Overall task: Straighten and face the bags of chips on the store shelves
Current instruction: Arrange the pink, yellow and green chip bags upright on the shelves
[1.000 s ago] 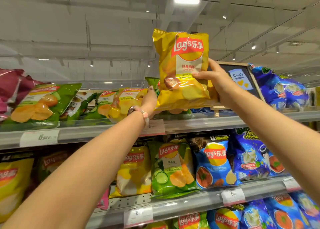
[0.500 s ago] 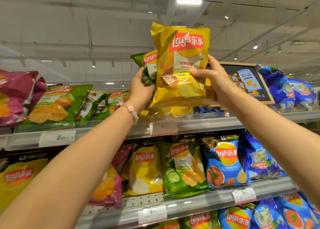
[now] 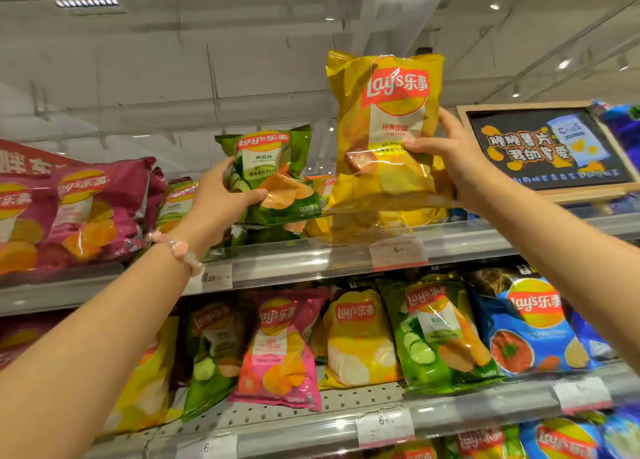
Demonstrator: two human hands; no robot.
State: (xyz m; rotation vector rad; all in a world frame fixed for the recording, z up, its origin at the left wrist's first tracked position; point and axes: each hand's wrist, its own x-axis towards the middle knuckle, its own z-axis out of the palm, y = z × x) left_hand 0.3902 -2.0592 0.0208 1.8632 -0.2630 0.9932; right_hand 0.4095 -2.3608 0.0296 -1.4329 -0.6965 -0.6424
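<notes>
Lower shelf [image 3: 311, 424], nearest: holds a row of Lay's bags standing face-out behind price tags, among them a pink bag [image 3: 280, 351], a pale yellow bag [image 3: 360, 340], a green cucumber bag [image 3: 440, 334] and a blue bag [image 3: 533, 323]. Several lean against one another rather than standing square.

Left hand [image 3: 221, 202]: raised to the top shelf [image 3: 311, 261], fingers and thumb wrapped round the lower left corner of a green bag [image 3: 273, 171]. The bag is tilted, front facing out, its base resting among other bags on the shelf. A beaded bracelet [image 3: 180, 250] sits on the wrist.

Right hand [image 3: 450, 157]: grasping a yellow bag [image 3: 388, 129] by its right edge, thumb across the front, fingers behind. The bag is upright, logo facing forward, its lower edge just above or on further yellow bags lying flat on the top shelf; which cannot be told.

Top shelf, left: maroon bags [image 3: 90, 209] lie tilted back, with a partly hidden green bag between them and the left hand.

Top shelf, right: a wood-framed chalkboard sign [image 3: 547, 146] stands just beside the right hand, with blue packaging at its far edge.
</notes>
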